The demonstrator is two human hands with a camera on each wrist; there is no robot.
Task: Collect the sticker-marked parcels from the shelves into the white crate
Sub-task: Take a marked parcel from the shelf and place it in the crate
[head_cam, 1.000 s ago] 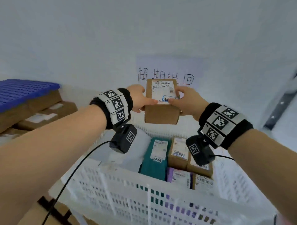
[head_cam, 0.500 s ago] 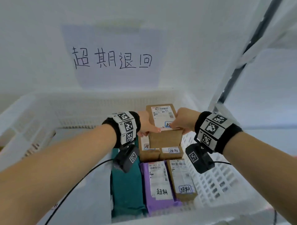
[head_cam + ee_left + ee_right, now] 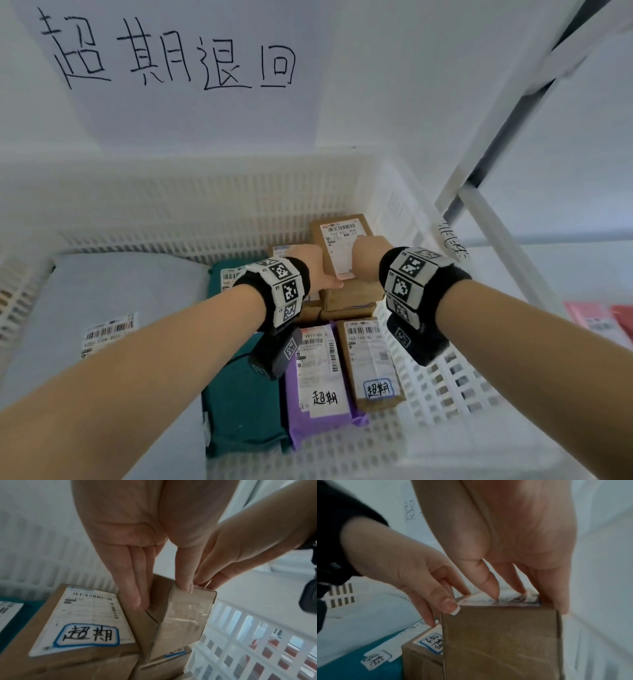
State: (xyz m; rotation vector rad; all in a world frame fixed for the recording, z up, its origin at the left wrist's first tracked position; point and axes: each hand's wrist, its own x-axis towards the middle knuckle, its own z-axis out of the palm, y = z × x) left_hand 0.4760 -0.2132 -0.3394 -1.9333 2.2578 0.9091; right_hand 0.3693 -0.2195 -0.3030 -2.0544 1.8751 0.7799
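Inside the white crate (image 3: 212,202), taken as the landmark, and reading from its left wall: a grey mailer (image 3: 113,301) is lying flat against that wall, a teal mailer (image 3: 239,404) is lying beside it, then a purple mailer (image 3: 318,387) and a long brown box (image 3: 371,363) with a blue-edged sticker are lying toward the near right. The cardboard parcel (image 3: 342,250) is sitting in the crate's far right corner on top of other brown boxes, label face up, its long axis running from the near side toward the far wall. The left hand (image 3: 317,270) is gripping the parcel's near left corner, fingers (image 3: 132,577) lying down its left side and thumb on the top edge. The right hand (image 3: 368,257) is gripping the near right corner, fingertips curling onto the label and thumb down the right side. Both hands are thus clamping the parcel between them at its near end.
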